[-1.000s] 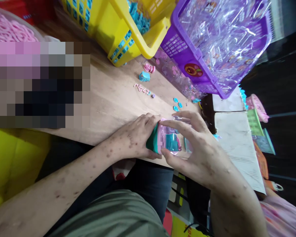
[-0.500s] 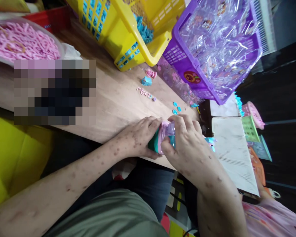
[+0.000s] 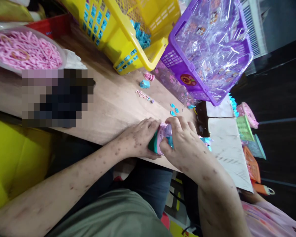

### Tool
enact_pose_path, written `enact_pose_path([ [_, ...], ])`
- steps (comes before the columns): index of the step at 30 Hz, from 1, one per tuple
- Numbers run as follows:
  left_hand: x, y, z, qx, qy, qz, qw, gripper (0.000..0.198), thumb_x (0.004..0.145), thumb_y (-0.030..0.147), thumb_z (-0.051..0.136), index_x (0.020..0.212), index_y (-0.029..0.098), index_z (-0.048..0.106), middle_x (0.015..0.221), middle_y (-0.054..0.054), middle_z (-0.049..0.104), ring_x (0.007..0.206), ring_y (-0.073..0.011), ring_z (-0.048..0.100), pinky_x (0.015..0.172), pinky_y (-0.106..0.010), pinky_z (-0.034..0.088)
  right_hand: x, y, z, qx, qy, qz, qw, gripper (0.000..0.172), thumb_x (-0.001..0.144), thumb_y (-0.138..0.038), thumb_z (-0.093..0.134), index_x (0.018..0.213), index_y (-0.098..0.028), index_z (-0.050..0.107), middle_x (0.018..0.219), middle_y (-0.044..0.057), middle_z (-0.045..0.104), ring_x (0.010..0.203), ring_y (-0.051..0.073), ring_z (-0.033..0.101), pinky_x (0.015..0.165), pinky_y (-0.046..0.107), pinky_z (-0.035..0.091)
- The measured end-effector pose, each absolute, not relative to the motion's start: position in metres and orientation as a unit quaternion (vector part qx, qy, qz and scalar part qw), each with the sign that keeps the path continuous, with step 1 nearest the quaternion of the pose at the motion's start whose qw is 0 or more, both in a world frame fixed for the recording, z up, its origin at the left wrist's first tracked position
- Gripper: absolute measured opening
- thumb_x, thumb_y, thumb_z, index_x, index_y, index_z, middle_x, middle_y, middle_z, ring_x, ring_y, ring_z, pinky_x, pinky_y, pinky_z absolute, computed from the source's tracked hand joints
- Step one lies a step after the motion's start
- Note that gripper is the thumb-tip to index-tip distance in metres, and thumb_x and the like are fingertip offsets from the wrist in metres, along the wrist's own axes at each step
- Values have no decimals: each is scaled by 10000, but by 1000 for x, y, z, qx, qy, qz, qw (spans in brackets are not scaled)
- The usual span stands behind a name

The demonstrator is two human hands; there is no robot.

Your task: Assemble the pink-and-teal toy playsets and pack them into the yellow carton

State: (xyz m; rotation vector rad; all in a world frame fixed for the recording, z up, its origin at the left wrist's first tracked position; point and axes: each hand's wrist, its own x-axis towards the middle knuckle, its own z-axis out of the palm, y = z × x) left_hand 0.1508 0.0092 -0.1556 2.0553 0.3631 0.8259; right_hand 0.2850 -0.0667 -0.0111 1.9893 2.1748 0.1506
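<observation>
Near the table's front edge, my left hand (image 3: 143, 136) wraps round a small green-and-pink plastic piece (image 3: 160, 140), whose kind I cannot make out. A clear part with blue in it shows at its right side. My right hand (image 3: 182, 141) is closed on that clear part, thumb below and fingers above. My fingers and palms hide much of the piece. Behind my hands lie several small blue parts (image 3: 173, 113), a string of pink pieces (image 3: 143, 95), a blue folded-looking part (image 3: 144, 84) and a pink part (image 3: 149, 76).
A yellow basket (image 3: 128, 36) of blue parts and a purple basket (image 3: 197, 79) of clear packaging stand at the back. On the left, a bowl (image 3: 61, 61) holds pink strips. White boxes (image 3: 227, 144) and small coloured baskets (image 3: 244, 126) are at the right, near another person's pink sleeve (image 3: 266, 217).
The view has shifted slightly, so the baskets and boxes sit a little farther left. Both hands keep their grip on the plastic piece, with hardly any visible movement.
</observation>
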Motion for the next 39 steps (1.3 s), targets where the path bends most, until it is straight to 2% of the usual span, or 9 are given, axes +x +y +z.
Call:
enact_pose_path([
  [5,153,8,-158,818,155,328,447,929,731,403,1005,1472,153,504,1430,-212,673,1350,-435,687,1156,-622,588,294,-70,-16,684,727,-1,63,374,962,-287,518,1308,-163,586,1290,204,648,1201,404,648,1084,600,574],
  [9,153,8,-161,820,153,337,438,1017,716,389,1028,1531,146,471,1500,-232,650,1427,-450,650,1211,-626,549,300,-76,-14,696,717,-33,26,432,993,-324,533,1396,-174,572,1377,202,643,1359,403,625,1191,612,535],
  [14,151,10,-163,823,137,328,443,1041,759,473,1034,1563,173,443,1594,-230,604,1534,-445,587,1268,-613,512,311,-70,-1,690,710,-133,-46,505,1191,-524,387,1551,-240,597,1630,145,613,1593,303,533,1364,524,419],
  [20,148,10,-164,820,132,333,447,1107,767,515,1035,1610,148,419,1630,-249,574,1559,-445,570,1320,-625,468,320,-45,-13,722,679,-102,-81,511,1199,-581,403,1385,-254,750,1495,114,767,1473,324,665,1300,553,491],
  [29,147,9,-164,817,137,331,452,1065,781,465,1010,1613,179,411,1601,-229,595,1528,-430,593,1293,-643,502,321,-46,-28,752,636,-136,-108,457,1168,-527,431,1306,-267,780,1394,100,808,1410,326,698,1249,549,515],
  [32,147,9,-163,823,132,338,438,1183,759,497,1014,1679,186,339,1694,-252,505,1619,-449,499,1354,-685,425,319,-43,-38,766,598,-150,-181,530,1127,-638,493,1390,-254,746,1408,129,787,1357,342,721,1177,533,574],
  [35,150,7,-155,827,146,357,409,1420,682,616,1051,1755,183,228,1799,-294,364,1716,-513,339,1394,-759,318,315,-46,-45,750,555,-160,-323,681,1151,-716,322,1478,-229,669,1521,165,717,1394,313,703,1169,486,586],
  [37,152,6,-148,824,159,356,412,1380,709,640,1039,1753,196,252,1785,-285,398,1697,-507,387,1380,-751,358,316,-58,-45,726,539,-133,-405,659,1179,-661,252,1499,-233,637,1578,169,678,1423,288,687,1189,479,576],
  [39,149,9,-142,825,167,332,426,1232,770,613,1007,1722,226,327,1748,-242,477,1646,-469,486,1362,-708,420,325,-78,-45,709,547,-68,-440,524,1181,-591,381,1473,-249,649,1545,157,690,1410,279,687,1197,490,573],
])
